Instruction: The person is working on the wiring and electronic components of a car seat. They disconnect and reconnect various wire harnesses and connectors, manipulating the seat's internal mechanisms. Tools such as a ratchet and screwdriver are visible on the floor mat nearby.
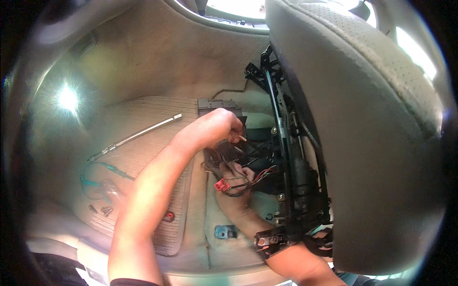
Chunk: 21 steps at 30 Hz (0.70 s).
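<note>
Beneath a tipped-up car seat (362,143), both my hands are among dark wiring and a black box (219,106) set in the carpet. My left hand (224,125) reaches over the box with its fingers curled down; what they pinch, if anything, is hidden. Just nearer to me, my right hand (236,177) has its fingers bent around a bundle of dark wires (234,193). A red connector (222,185) hangs against that hand, and thin red and white wires (263,175) run rightward from it.
The metal seat frame (281,133) stands right of my hands, its bracket (269,240) over my right forearm. Left, a ribbed mat (157,107) bears a long ratchet (136,137), a teal test lead (117,170), bolts (106,210) and a red-and-black piece (169,216). A blue piece (224,232) lies nearby.
</note>
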Each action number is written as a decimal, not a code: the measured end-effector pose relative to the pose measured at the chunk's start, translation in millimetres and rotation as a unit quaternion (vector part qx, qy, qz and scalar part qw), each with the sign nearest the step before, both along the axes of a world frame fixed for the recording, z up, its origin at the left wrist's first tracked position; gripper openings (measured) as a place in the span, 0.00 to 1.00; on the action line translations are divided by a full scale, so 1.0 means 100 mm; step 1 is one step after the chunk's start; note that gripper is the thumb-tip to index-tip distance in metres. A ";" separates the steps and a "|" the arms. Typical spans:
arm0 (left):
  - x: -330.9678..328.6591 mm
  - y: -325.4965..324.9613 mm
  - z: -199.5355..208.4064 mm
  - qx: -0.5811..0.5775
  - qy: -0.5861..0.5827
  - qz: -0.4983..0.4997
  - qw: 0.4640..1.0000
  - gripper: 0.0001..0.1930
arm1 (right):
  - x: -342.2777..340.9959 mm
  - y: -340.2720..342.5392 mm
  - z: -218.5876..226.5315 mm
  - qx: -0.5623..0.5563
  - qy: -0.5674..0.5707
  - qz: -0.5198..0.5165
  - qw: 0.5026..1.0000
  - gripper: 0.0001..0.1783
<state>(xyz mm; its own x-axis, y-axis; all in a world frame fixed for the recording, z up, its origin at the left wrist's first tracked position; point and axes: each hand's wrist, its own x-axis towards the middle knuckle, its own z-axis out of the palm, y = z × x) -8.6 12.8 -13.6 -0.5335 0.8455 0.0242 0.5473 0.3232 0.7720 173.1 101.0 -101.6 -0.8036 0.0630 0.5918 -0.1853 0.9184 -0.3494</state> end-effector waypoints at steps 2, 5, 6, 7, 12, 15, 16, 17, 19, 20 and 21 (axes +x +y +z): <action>0.03 0.01 0.04 0.010 -0.009 0.000 1.000 0.16 | 0.01 0.03 -0.03 -0.002 -0.016 -0.004 1.000 0.26; 0.23 0.02 0.25 -0.061 0.003 0.012 0.998 0.08 | 0.05 0.03 -0.01 0.032 -0.056 -0.023 0.998 0.25; 0.27 -0.02 0.22 -0.018 0.033 0.006 0.999 0.08 | 0.06 0.01 0.04 0.024 -0.055 -0.009 0.998 0.24; 0.29 -0.07 0.15 0.026 0.064 -0.001 0.998 0.08 | 0.05 -0.01 0.11 0.016 -0.054 0.004 0.998 0.24; 0.30 0.00 -0.03 0.076 0.099 0.019 0.992 0.09 | -0.01 -0.02 0.10 0.057 -0.042 -0.001 0.997 0.24; 0.13 0.06 -0.37 0.093 0.133 -0.022 0.986 0.09 | 0.00 -0.03 0.12 0.057 -0.016 0.017 0.998 0.23; 0.10 0.11 -0.51 0.100 0.138 -0.033 0.985 0.08 | 0.00 -0.04 0.16 0.038 -0.020 0.013 0.999 0.22; 0.07 0.12 -0.64 0.098 0.149 -0.037 0.983 0.08 | 0.00 -0.05 0.17 0.020 -0.024 0.010 0.999 0.22; 0.10 0.16 -0.62 0.094 0.172 -0.050 0.979 0.08 | -0.01 -0.02 0.13 0.020 -0.015 -0.004 1.000 0.21; 0.11 0.21 -0.60 0.091 0.179 -0.052 0.978 0.08 | -0.01 0.00 0.10 0.019 -0.011 -0.010 1.000 0.21; 0.12 0.21 -0.56 0.071 0.186 -0.043 0.979 0.08 | -0.02 -0.01 0.07 0.013 -0.004 -0.010 1.000 0.21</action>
<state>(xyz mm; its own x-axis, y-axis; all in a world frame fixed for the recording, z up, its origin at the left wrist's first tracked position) 3.7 33.7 -69.7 -0.3919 0.8614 0.3231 0.8194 0.1671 0.5484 170.8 100.5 -95.0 -0.8067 0.0641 0.5875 -0.1635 0.9311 -0.3260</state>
